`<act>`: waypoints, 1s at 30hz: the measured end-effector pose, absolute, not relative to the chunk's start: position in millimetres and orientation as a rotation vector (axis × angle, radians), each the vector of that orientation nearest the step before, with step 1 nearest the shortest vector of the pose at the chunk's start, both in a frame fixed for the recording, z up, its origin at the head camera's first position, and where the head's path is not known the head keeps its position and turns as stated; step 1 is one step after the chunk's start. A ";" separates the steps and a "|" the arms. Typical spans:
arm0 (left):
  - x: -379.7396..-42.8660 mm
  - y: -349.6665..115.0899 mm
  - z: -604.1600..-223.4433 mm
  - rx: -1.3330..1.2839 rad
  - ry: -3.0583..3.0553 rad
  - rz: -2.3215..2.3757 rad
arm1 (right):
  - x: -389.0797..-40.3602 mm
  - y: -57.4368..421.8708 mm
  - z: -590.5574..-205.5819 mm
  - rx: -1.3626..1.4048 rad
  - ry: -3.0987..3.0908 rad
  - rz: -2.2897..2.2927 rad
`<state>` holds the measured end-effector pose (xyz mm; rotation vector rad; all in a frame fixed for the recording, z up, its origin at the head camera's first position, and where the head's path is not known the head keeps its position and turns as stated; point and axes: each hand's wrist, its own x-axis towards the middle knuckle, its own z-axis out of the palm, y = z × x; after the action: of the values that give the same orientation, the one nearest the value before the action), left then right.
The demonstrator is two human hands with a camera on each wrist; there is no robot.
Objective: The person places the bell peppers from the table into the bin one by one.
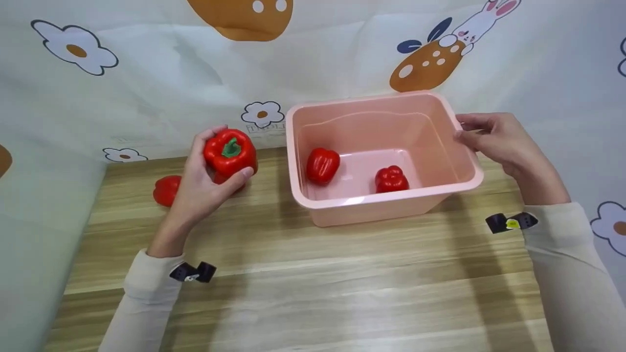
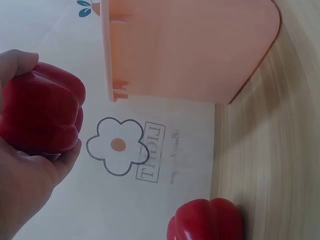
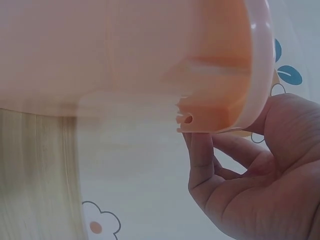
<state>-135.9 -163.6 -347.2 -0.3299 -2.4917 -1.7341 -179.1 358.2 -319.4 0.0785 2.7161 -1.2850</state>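
My left hand (image 1: 195, 188) grips a red bell pepper (image 1: 230, 152) with a green stem, raised to the left of a pink plastic bin (image 1: 371, 210). In the left wrist view the fingers wrap round that pepper (image 2: 42, 110). My right hand (image 1: 503, 142) holds the bin's right rim, thumb on top and fingers curled beneath the edge (image 3: 260, 65). Inside the bin lie two red peppers, one at the left wall (image 1: 323, 166) and one near the front (image 1: 391, 179). Another red pepper (image 1: 167, 190) rests on the table, partly hidden behind my left wrist.
The wood-grain table (image 1: 342, 283) runs up to a pale printed cloth (image 1: 171, 88) with flowers and a rabbit, which hangs behind the bin. A further bit of red (image 1: 238, 189) shows below the held pepper. Dark bands (image 1: 193, 272) sit on both sleeves.
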 end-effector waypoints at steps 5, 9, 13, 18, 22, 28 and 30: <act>-137.2 -160.7 -348.5 -0.338 -2.492 -1.744 | -175.7 361.9 -319.9 0.078 2.743 -1.247; -138.9 -159.1 -349.9 -0.331 -2.491 -1.764 | -174.0 362.4 -318.5 0.075 2.784 -1.190; -136.7 -159.4 -352.1 -0.310 -2.490 -1.781 | -177.5 360.8 -317.2 0.068 2.766 -1.193; -134.8 -159.2 -349.9 -0.311 -2.479 -1.775 | -180.1 359.0 -316.1 0.060 2.755 -1.208; -135.5 -156.2 -345.5 -0.349 -2.451 -1.785 | -180.3 358.7 -316.9 0.043 2.747 -1.247; -137.8 -148.2 -343.3 -0.389 -2.422 -1.838 | -182.2 359.2 -319.5 0.030 2.746 -1.263; -138.4 -146.0 -343.0 -0.400 -2.424 -1.837 | -182.3 359.2 -320.4 0.031 2.753 -1.244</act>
<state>-138.4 -146.0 -343.0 -0.3997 -2.4244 -1.8366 -182.3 359.2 -320.4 0.0307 2.7530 -1.2435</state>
